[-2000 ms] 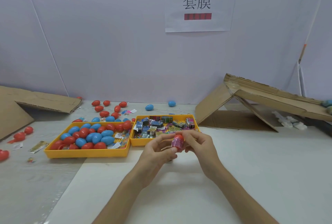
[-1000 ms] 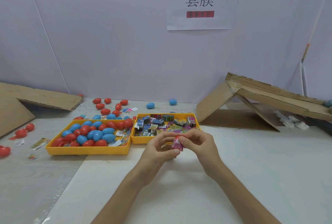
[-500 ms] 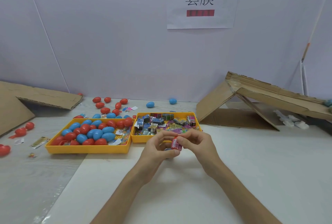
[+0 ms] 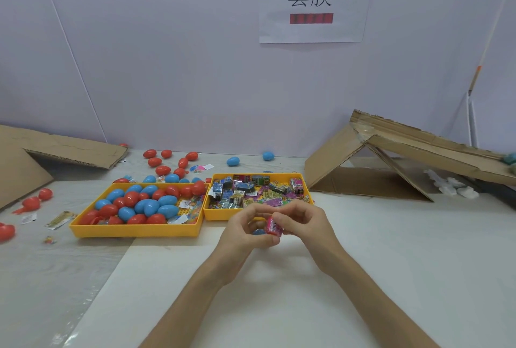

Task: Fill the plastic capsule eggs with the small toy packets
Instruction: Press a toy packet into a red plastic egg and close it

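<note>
White table (image 4: 391, 250), pink packet (image 4: 273, 225) held near upright

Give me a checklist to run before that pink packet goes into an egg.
1. Pink packet pinched between left hand and right hand: ok.
2. Open egg half ready in the hands: cannot tell; only a blue sliver shows between them.
3. Packet small enough to fit: cannot tell.
4. Egg tray stocked with red and blue eggs: ok.
5. Packet tray stocked: ok.

Egg tray (image 4: 134, 231) left of packet tray (image 4: 215, 215); cardboard (image 4: 391, 157) right, behind.
</note>
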Tool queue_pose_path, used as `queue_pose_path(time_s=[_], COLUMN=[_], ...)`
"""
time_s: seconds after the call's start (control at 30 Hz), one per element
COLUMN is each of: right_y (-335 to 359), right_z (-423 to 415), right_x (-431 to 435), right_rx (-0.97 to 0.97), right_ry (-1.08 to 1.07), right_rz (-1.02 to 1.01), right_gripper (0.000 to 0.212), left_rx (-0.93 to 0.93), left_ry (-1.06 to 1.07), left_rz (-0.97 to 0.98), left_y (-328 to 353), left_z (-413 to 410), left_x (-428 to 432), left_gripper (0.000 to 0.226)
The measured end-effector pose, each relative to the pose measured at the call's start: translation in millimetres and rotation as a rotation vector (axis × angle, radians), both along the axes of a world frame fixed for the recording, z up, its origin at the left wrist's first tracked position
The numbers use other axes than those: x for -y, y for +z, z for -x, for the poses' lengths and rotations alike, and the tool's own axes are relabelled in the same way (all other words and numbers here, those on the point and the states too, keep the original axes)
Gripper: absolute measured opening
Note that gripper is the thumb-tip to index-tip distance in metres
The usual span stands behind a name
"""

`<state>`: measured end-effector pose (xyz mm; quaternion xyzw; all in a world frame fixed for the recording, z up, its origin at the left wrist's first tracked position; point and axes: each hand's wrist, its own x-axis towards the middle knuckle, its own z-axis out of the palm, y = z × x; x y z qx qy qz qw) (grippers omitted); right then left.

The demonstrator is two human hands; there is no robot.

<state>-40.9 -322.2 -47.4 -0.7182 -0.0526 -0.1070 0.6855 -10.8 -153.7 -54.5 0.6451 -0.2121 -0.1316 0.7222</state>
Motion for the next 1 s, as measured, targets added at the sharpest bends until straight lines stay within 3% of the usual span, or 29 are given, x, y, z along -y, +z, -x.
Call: queue_pose_path(time_s=[0.27, 0.57, 0.7, 1.0], right_y=[-0.9, 1.9, 1.0, 1.4], right_z=[-0.9, -1.0, -1.4, -0.7], right_x=[0.5, 0.3, -0.4, -0.2], right_rx=[0.03, -0.088, -0.006, 0.106], right_ry=[-0.07, 0.012, -0.03, -0.094], right_rz=[0.055, -0.147, -0.112, -0.063], right_gripper=[0.023, 0.023, 0.016, 0.014], left_rx=[-0.005, -0.009, -0.068, -0.081], left_ry=[-0.01, 0.055, 0.08, 0.045], left_rz=[-0.006, 0.025, 0.122, 0.112], left_y=[-1.2, 0.9, 0.7, 0.7], left_z=[-0.1, 0.2, -0.8, 1.5], left_x=[0.5, 0.1, -1.0, 0.9], left_gripper=[0.05, 0.041, 0.03, 0.034])
